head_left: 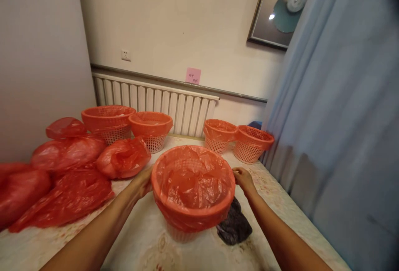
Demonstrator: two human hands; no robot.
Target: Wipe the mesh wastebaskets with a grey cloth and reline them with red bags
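A basket (193, 213) lined with a red plastic bag stands in the middle, in front of me. The bag is folded over its rim and sags loosely inside. My left hand (146, 181) is at the left side of the rim, its fingers mostly hidden behind the basket. At the right side, my right hand (243, 178) has its fingers closed on the edge of the red bag by the rim. A crumpled black bag (234, 224) lies on the patterned tablecloth (156, 250), right of the basket's base.
Several filled red bags (70, 152) are heaped at the left. Two lined baskets (151, 127) stand behind them, and two more (254, 140) at the back right. A radiator (156, 100) is behind; a blue curtain (330, 109) hangs right.
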